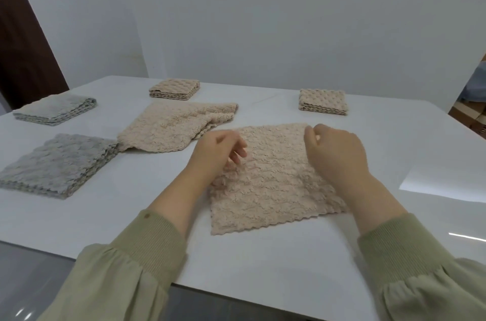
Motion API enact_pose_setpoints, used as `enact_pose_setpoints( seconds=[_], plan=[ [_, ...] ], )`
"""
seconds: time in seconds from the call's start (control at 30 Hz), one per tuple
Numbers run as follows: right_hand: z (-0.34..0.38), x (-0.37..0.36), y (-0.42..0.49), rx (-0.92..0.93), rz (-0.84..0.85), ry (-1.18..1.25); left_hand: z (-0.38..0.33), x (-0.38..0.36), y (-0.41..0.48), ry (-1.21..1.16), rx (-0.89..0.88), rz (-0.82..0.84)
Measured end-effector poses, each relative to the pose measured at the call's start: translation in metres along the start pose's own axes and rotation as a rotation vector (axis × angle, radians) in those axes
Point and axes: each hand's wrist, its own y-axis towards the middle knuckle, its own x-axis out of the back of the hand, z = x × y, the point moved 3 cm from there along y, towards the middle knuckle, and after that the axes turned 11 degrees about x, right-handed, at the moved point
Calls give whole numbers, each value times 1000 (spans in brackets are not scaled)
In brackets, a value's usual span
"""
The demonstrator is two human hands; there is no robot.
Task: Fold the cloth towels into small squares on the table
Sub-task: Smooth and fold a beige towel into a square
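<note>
Beige towel (276, 183) lies flat, centre-near on the white table (381, 141), its scalloped near edge well inside the table's near edge. Left hand (213, 152) over the towel's far-left corner, fingers loosely curled, nothing held. Right hand (339, 152) at the far-right corner, fingers curled, can't tell if gripping. Bare table to the right. Rumpled beige towel (173, 128) and grey stack (57, 162) to the left. White wall (263, 18) behind.

Worktop (263, 255) was glossy white. Centre towel (276, 189): beige, wavy ribbed pile, scalloped hem. Second towel (173, 128), up-left of it, same beige. Folded squares, upper centre (174, 88) and upper right (323, 101), were beige with bubble dots. Left-side stacks (55, 162) (56, 108) were grey. Sleeves (147, 249) were olive, cuffs ribbed.
</note>
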Motion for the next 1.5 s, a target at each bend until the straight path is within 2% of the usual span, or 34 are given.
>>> enact_pose_setpoints(
  seconds=[0.03,0.07,0.13,0.17,0.2,0.33,0.43,0.5,0.6,0.67,0.73,0.8,0.93,1.1,1.2,1.37,1.5],
  plan=[
    [1,-11,-1,68,122,-24,5,1,3,271,-55,-91],
    [2,-24,-4,122,270,-32,12,-2,7,539,-89,-67],
    [2,-41,-10,149,505,-9,28,-11,12,910,-75,119],
    [1,-42,-10,134,537,-7,31,-13,13,963,-65,161],
    [0,-39,-9,116,534,-17,29,-12,12,945,-63,153],
    [4,-23,0,78,423,-122,15,-3,7,628,-73,-41],
    [5,-23,6,65,333,-172,15,1,10,426,-67,-116],
    [0,-25,13,74,359,-197,18,4,15,386,-73,-160],
    [-17,-37,32,40,547,-202,23,9,27,442,-89,-245],
    [-31,-51,44,32,602,-169,28,9,37,518,-54,-214],
    [-44,-67,50,24,572,-71,33,5,45,616,-49,-117],
    [-54,-80,46,7,490,12,36,4,53,664,-46,-87],
    [-66,-86,44,-24,284,149,39,10,68,647,-39,-211],
    [-73,-88,48,-40,240,131,40,10,74,746,40,-239],
    [-72,-87,52,-2,241,54,39,11,76,820,24,-214],
    [-68,-84,53,60,220,-19,35,9,73,765,6,-220],
    [-61,-79,54,66,206,-24,29,13,66,538,50,-257]
  ],
)
